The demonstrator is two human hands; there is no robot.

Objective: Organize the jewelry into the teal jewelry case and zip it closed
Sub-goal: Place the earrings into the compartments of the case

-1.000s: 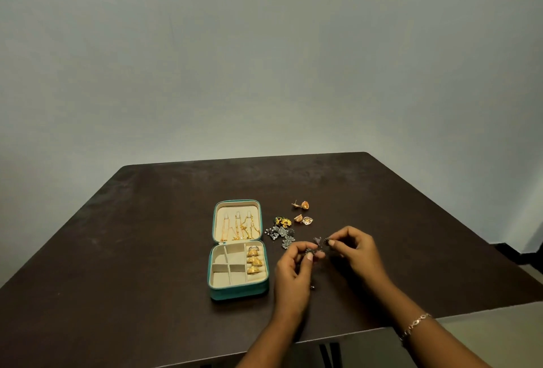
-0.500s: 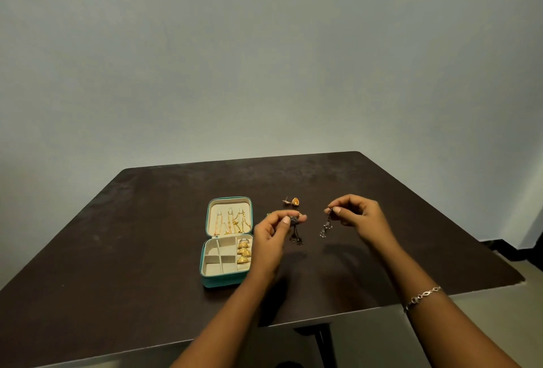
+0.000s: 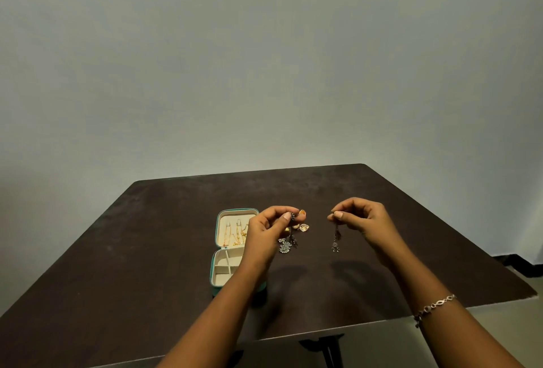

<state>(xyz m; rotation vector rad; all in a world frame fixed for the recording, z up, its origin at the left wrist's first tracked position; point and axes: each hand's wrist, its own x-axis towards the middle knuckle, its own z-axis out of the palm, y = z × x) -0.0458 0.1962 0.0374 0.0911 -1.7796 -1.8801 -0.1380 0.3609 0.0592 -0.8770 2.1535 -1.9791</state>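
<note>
A dark drop earring, the left earring (image 3: 293,239), is pinched at its top between the thumb and forefinger of the left hand (image 3: 266,232) and is left to hang free. Its match, the right earring (image 3: 336,238), is pinched the same way by the right hand (image 3: 364,220), whose remaining fingers are curled in. Both hands are held up off the worktop (image 3: 147,250), well apart from each other, so the two earrings dangle without touching.

Just beyond and below the left hand's fingertips, loose pieces are seen lying on the worktop: a silver cluster (image 3: 284,248) and two gold studs (image 3: 303,220), partly masked by the left earring. A bracelet (image 3: 435,306) is worn on the right wrist.

The teal jewelry case (image 3: 219,222) lies open just to the left of the left hand, partly covered by that wrist and forearm. Its lid is laid back on the far side, with gold chains (image 3: 235,232) hung inside. The cream dividers of the base are seen nearer, while the compartments on its right side are hidden behind the forearm.

The step in hand is judged to be the stowing of this dark pair, now separated and held ready. For the next move, both earrings would need to be carried leftward over the case and lowered into one compartment, with each pinch released only once the drop is settled, so that nothing is tangled. The loose pieces, the lid and the zip are yet to be dealt with.
</note>
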